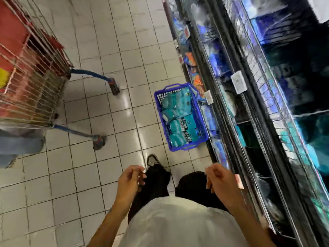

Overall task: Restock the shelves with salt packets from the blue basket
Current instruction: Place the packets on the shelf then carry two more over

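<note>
A blue basket stands on the tiled floor against the foot of the shelves, holding several teal salt packets. The shelves run along the right side, blurred, with blue and teal packs on them. My left hand hangs in front of my body, fingers loosely curled and holding nothing. My right hand is beside the shelf edge, fingers curled in, with nothing visible in it. Both hands are well short of the basket, which lies ahead of my feet.
A wire trolley with red boxes and blue-legged castors stands at the left. Another person's trouser leg shows at the left edge. White floor tiles lie between trolley and basket. Price tags stick out from the shelf rails.
</note>
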`<action>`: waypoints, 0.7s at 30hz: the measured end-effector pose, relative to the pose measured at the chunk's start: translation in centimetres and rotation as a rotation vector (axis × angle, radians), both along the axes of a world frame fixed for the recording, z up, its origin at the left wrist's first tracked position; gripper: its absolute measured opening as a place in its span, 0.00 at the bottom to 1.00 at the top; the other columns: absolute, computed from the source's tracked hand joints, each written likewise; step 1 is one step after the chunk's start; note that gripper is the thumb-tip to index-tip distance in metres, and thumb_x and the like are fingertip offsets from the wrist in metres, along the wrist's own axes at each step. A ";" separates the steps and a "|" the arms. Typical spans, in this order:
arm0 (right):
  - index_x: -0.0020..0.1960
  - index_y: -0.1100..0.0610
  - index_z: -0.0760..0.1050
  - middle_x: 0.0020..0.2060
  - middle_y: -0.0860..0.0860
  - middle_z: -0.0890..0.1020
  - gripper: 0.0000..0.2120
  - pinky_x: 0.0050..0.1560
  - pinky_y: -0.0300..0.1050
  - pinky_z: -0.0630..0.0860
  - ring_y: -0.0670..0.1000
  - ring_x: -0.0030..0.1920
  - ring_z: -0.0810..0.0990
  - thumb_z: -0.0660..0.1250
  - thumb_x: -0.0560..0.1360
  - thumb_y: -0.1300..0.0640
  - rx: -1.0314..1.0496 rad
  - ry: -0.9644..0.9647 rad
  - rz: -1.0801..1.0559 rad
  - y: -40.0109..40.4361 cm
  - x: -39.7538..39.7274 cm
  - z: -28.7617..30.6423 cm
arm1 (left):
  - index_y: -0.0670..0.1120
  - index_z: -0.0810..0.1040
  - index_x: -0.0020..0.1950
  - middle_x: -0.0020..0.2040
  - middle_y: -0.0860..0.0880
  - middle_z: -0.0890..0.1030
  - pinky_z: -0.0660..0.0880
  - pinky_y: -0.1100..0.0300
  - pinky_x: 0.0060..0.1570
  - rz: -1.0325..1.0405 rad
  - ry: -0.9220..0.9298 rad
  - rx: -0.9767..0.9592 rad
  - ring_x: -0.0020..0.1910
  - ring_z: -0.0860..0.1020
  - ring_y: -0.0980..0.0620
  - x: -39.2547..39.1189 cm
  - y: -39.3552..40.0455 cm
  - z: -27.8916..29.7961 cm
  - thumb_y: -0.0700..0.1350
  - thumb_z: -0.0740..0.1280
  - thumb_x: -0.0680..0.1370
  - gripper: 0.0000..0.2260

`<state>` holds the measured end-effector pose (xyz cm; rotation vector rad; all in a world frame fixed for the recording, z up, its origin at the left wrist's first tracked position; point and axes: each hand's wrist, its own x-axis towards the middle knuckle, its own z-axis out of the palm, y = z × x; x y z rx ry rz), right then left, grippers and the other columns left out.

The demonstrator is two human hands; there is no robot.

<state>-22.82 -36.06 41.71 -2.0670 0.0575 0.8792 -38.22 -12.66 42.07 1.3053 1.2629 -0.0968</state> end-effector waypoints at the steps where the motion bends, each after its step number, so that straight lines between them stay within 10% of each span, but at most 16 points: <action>1: 0.38 0.60 0.74 0.23 0.54 0.77 0.13 0.28 0.42 0.70 0.47 0.22 0.73 0.65 0.81 0.60 -0.004 0.012 -0.016 0.2 0.3 -0.8 | 0.40 0.81 0.50 0.41 0.41 0.82 0.71 0.58 0.33 -0.041 0.008 -0.015 0.35 0.77 0.47 1.7 0.7 -0.8 0.39 0.57 0.85 0.13; 7: 0.37 0.53 0.75 0.23 0.50 0.78 0.12 0.20 0.36 0.67 0.43 0.22 0.74 0.67 0.79 0.56 -0.030 0.153 -0.177 3.1 4.5 -11.2 | 0.42 0.81 0.48 0.38 0.46 0.82 0.71 0.62 0.29 -0.219 0.052 -0.068 0.30 0.77 0.55 10.9 1.8 -10.3 0.42 0.59 0.84 0.13; 14: 0.43 0.47 0.76 0.36 0.50 0.85 0.07 0.34 0.47 0.81 0.50 0.38 0.85 0.65 0.79 0.55 -0.171 0.238 -0.120 4.7 9.7 -31.0 | 0.42 0.80 0.49 0.42 0.43 0.84 0.71 0.61 0.27 -0.262 0.144 -0.092 0.32 0.78 0.49 20.3 0.4 -28.9 0.42 0.58 0.84 0.12; 21: 0.57 0.62 0.76 0.55 0.64 0.82 0.11 0.54 0.52 0.74 0.63 0.57 0.80 0.66 0.77 0.57 -0.431 0.155 0.144 4.9 17.4 -49.3 | 0.40 0.75 0.59 0.55 0.40 0.81 0.76 0.49 0.56 -0.728 0.256 0.164 0.56 0.80 0.40 28.1 0.1 -47.1 0.44 0.63 0.81 0.10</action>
